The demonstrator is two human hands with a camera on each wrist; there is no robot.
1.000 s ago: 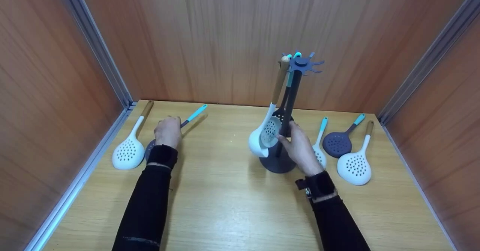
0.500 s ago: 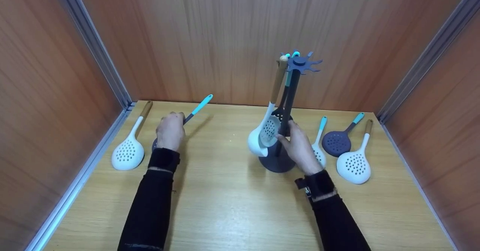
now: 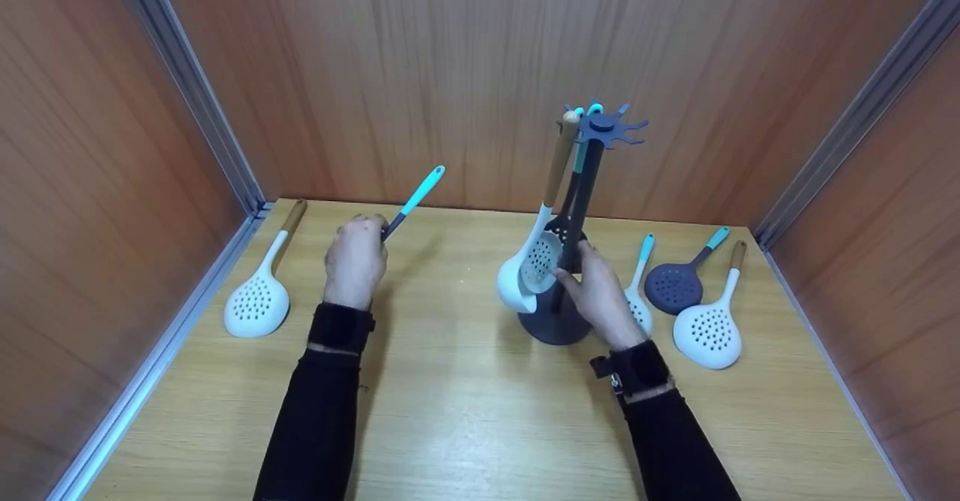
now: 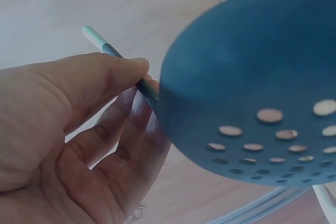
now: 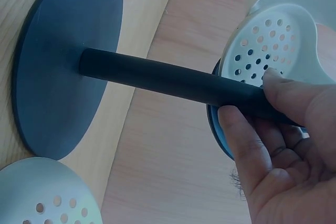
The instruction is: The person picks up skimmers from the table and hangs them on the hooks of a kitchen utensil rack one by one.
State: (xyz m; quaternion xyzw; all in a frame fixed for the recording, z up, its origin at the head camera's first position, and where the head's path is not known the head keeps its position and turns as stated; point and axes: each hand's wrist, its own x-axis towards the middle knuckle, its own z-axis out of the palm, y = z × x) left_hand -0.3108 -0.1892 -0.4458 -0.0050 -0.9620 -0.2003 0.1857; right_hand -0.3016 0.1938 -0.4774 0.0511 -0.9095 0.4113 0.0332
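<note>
My left hand (image 3: 355, 262) pinches the neck of a dark skimmer (image 4: 231, 77) between thumb and fingers. The skimmer's turquoise handle (image 3: 424, 190) points up and to the right in the head view; there the hand hides its perforated bowl, which shows large in the left wrist view. My right hand (image 3: 598, 291) grips the dark post (image 5: 157, 80) of a utensil stand (image 3: 555, 327), low down near its round base. On the stand's left side hang a white ladle (image 3: 516, 282) with a wooden handle, a pale slotted utensil (image 3: 541, 262) and a darker slotted utensil (image 3: 559, 225) behind.
A white skimmer (image 3: 256, 306) lies at the table's left. Right of the stand lie a turquoise-handled slotted spoon (image 3: 638, 306), a dark skimmer (image 3: 674, 288) and a white skimmer (image 3: 709, 334). Wood panels (image 3: 480, 81) close in the table (image 3: 450, 426) at the back and sides.
My left hand has moved right and slightly away from me, lifting the dark skimmer off the table beside the left white skimmer. My right hand and the stand have stayed in place.
</note>
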